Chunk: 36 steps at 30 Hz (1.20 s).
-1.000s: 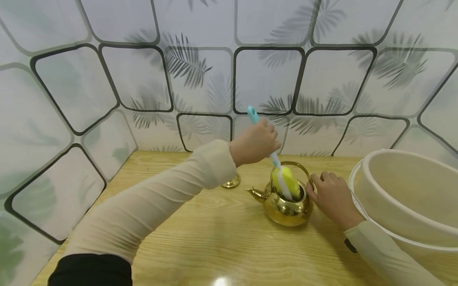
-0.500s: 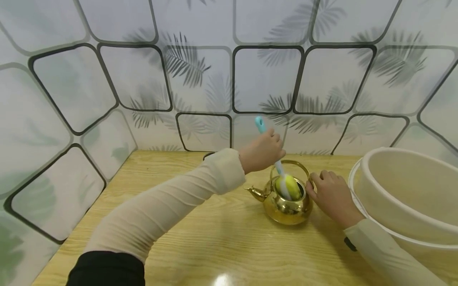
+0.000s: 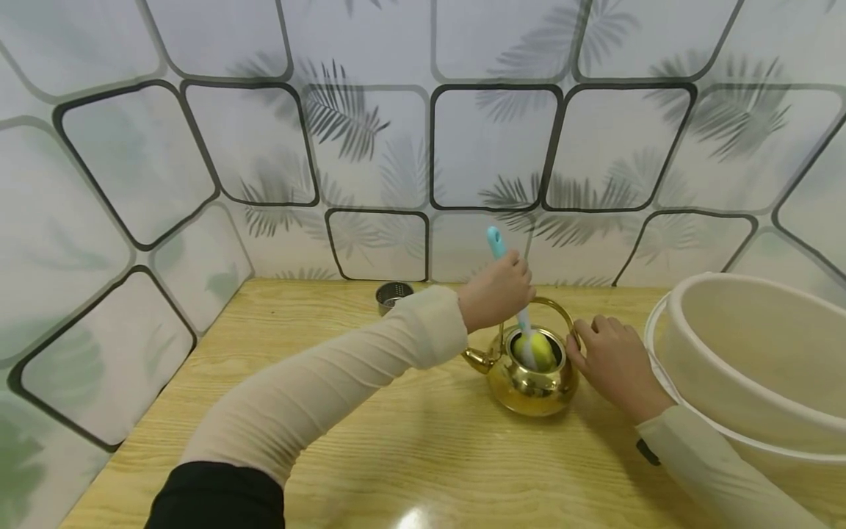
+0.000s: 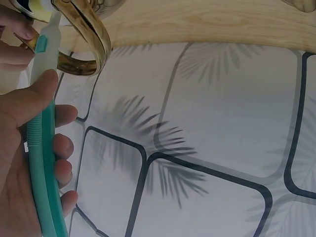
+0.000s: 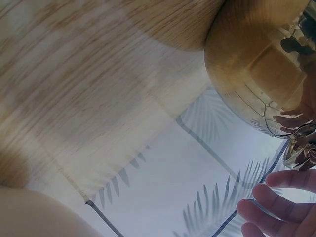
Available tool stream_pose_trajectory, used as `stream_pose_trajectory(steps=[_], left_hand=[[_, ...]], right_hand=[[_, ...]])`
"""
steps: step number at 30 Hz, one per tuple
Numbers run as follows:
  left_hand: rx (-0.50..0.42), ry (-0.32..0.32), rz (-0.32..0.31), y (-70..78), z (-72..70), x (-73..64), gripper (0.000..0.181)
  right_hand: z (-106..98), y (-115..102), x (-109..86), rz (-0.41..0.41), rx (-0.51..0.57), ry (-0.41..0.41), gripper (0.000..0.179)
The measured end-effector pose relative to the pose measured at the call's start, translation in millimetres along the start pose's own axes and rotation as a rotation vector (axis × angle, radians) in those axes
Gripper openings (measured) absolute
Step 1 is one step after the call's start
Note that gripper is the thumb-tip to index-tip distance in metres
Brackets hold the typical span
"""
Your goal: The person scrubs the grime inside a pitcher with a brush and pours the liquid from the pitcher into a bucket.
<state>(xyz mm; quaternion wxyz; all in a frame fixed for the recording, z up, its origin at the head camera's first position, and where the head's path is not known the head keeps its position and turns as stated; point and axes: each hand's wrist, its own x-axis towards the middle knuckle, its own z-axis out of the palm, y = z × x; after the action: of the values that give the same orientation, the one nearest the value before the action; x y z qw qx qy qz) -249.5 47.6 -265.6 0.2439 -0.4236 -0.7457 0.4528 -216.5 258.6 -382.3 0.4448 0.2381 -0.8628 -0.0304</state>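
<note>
Brush [image 3: 496,244] in left hand [image 3: 497,292], head [image 3: 537,353] inside kettle [image 3: 532,397].

Gold kettle [image 3: 532,394] — turquoise brush handle [image 4: 42,163], yellow sponge [image 3: 540,353] — leaf-printed grey-white wall [image 3: 492,147]

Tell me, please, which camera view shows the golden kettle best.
The head view: the golden kettle is almost whole there, open top included. The left wrist view shows mainly its arched handle; the right wrist view, only part of its shiny body, cut by the frame.
</note>
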Motion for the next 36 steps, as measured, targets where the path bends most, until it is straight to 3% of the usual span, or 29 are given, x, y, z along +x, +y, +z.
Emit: stream_pose_trajectory(steps=[10, 16, 21, 27, 36], left_hand=[[0.021, 0.046, 0.034, 1.7, 6.9, -5.8, 0.029], [-0.024, 0.06, 0.064, -1.0, 9.0, -8.3, 0.035], [-0.032, 0.095, 0.051, 1.5, 4.6, -5.4, 0.026], [-0.031, 0.092, 0.022, 7.7, 0.7, 0.3, 0.03], [-0.035, 0.124, 0.049, 6.8, 1.0, 0.0, 0.029]], right_hand=[[-0.2, -0.3, -0.8, 0.009, 0.009, -0.001, 0.023], [-0.5, -0.3, -1.0, 0.001, 0.013, 0.002, 0.022], [-0.3, -0.4, -0.8, -0.006, 0.018, 0.009, 0.022], [1.2, -0.9, -0.7, 0.005, 0.03, 0.013, 0.021], [1.3, -0.5, -0.5, 0.007, 0.036, 0.002, 0.021]])
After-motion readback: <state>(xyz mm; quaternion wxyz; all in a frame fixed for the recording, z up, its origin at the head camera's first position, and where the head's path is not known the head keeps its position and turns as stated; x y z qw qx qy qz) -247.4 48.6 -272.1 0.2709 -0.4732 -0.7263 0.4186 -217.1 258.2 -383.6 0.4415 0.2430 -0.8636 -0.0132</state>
